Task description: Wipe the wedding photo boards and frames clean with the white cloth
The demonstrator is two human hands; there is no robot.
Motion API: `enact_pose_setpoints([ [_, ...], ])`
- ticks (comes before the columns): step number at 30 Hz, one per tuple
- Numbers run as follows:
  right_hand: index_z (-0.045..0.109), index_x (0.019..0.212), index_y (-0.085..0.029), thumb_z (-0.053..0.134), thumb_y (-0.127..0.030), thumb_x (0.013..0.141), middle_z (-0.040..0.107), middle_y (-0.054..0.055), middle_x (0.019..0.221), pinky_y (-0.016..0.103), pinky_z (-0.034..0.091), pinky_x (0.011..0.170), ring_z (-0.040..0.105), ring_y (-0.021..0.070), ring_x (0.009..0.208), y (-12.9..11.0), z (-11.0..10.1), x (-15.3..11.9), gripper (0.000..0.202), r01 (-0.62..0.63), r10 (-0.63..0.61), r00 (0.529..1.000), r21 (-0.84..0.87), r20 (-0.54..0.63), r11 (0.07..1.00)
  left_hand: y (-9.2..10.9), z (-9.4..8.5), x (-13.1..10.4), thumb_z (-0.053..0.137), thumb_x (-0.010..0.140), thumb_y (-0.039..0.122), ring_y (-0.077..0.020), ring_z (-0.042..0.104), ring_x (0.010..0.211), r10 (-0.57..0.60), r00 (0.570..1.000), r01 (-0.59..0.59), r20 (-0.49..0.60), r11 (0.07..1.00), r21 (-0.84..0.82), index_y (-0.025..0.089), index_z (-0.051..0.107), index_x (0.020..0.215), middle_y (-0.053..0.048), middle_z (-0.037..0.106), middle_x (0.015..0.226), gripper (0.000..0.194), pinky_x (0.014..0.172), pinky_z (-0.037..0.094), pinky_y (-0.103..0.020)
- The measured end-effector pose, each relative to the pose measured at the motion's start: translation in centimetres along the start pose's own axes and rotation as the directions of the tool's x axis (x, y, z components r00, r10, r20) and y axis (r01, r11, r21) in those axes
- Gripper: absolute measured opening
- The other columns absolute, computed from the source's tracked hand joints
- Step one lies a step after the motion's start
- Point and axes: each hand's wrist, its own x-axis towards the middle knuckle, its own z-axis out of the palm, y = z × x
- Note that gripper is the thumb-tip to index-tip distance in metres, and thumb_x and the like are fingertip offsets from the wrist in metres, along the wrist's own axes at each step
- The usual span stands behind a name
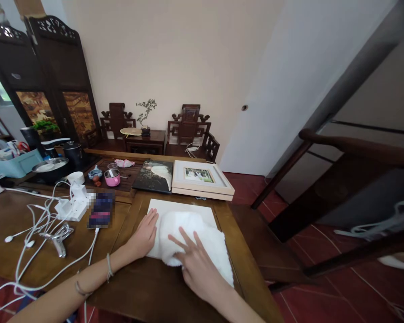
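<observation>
A flat white board [202, 209] lies on the brown wooden table [131, 287]. Over much of it is spread a fluffy white cloth [183, 224], which reaches past the board's right side. My left hand [146, 233] rests on the board's left edge with its fingers stretched out. My right hand [197, 264] lies on top of the cloth, its fingers spread and pressing on the fabric. The board's middle and lower right are hidden beneath cloth and hand.
Behind the board are stacked picture frames [202, 177] and a dark album [154, 176]. To the left lie a phone [101, 210], a power strip [74, 205] with tangled cables, and a pink cup [112, 177]. A wooden chair [323, 188] stands at the right.
</observation>
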Motion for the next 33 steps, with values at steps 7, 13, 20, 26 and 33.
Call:
enact_pose_setpoints([
  [7, 0.067, 0.112, -0.017, 0.045, 0.002, 0.069, 0.040, 0.007, 0.149, 0.069, 0.014, 0.110, 0.016, 0.0393, 0.142, 2.5, -1.6, 4.8, 0.052, -0.087, 0.086, 0.996, -0.058, -0.014, 0.995, 0.7, -0.6, 0.0, 0.027, 0.098, 0.020, -0.0241, 0.018, 0.145, -0.013, 0.998, 0.015, 0.056, 1.000, -0.026, 0.014, 0.028, 0.147, -0.015, 0.026, 0.155, 0.049, 0.117, 0.024, -0.050],
  [13, 0.070, 0.106, -0.021, 0.046, -0.001, 0.073, 0.033, 0.006, 0.153, 0.071, 0.005, 0.110, 0.008, 0.0405, 0.143, -0.9, 0.0, 0.6, 0.045, 0.062, -0.063, 0.997, 0.026, 0.047, 0.998, 0.7, -0.6, 0.0, 0.027, 0.097, 0.021, -0.0247, 0.015, 0.146, -0.023, 0.996, 0.026, 0.089, 0.999, -0.029, 0.012, 0.025, 0.148, -0.016, 0.023, 0.156, 0.052, 0.118, 0.022, -0.051],
  [20, 0.068, 0.105, -0.019, 0.038, 0.005, 0.061, 0.043, 0.004, 0.148, 0.057, 0.011, 0.117, 0.013, 0.0254, 0.145, 3.3, -2.1, 0.4, 0.058, -0.034, 0.032, 0.999, 0.142, 0.016, 0.989, 0.8, -0.6, 0.0, 0.024, 0.099, 0.022, -0.0241, 0.013, 0.146, -0.016, 0.996, 0.019, 0.086, 0.999, -0.028, 0.014, 0.023, 0.148, -0.014, 0.022, 0.156, 0.050, 0.118, 0.021, -0.050],
  [26, 0.067, 0.113, -0.019, 0.039, 0.002, 0.067, 0.066, 0.008, 0.122, 0.049, 0.031, 0.109, 0.043, 0.0275, 0.132, 5.3, -4.1, 8.3, 0.058, -0.106, 0.112, 0.994, 0.207, -0.014, 0.973, 1.2, -0.8, 0.1, 0.025, 0.098, 0.021, -0.0246, 0.014, 0.146, -0.022, 0.996, 0.026, 0.082, 0.998, -0.054, 0.016, 0.023, 0.149, -0.013, 0.022, 0.156, 0.050, 0.118, 0.020, -0.050],
  [33, 0.071, 0.098, -0.018, 0.042, -0.003, 0.066, 0.073, 0.006, 0.105, 0.030, 0.045, 0.089, 0.064, 0.0242, 0.101, 3.0, -4.9, 13.1, 0.046, 0.016, -0.012, 1.000, 0.286, -0.018, 0.958, 1.8, -1.3, 0.2, 0.028, 0.097, 0.020, -0.0266, 0.022, 0.144, -0.033, 0.997, 0.037, 0.064, 0.997, -0.068, 0.015, 0.028, 0.147, -0.014, 0.030, 0.153, 0.050, 0.117, 0.023, -0.052],
])
